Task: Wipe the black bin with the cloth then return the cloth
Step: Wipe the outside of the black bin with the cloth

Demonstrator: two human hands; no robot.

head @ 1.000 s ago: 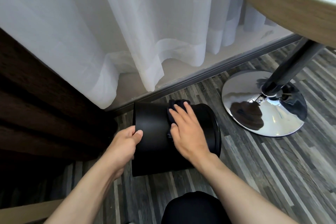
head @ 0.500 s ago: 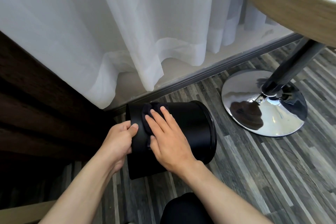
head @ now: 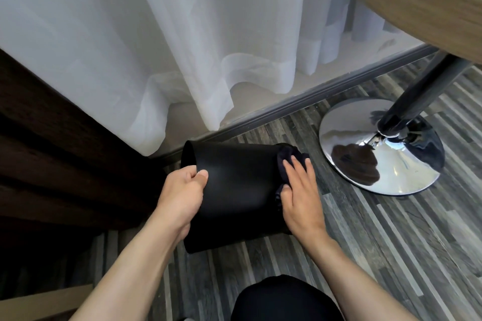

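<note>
The black bin (head: 234, 190) lies on its side on the striped wood floor, its length running left to right. My left hand (head: 182, 190) grips the bin's left end, thumb on the wall. My right hand (head: 300, 190) presses a dark cloth (head: 287, 157) flat against the bin's right end, fingers spread over it. Most of the cloth is hidden under the palm; a bunched part shows above the fingertips.
A chrome round table base (head: 380, 148) with a dark post stands just right of the bin. The wooden tabletop (head: 417, 2) overhangs at upper right. White sheer curtains (head: 182, 47) hang behind. Dark wooden furniture (head: 52, 164) is at left. My dark-clad knee (head: 284, 300) is at the bottom.
My right hand has slid the cloth from the bin's left part across to its right end. The left hand stayed gripping the left end, and the bin shifted slightly.
</note>
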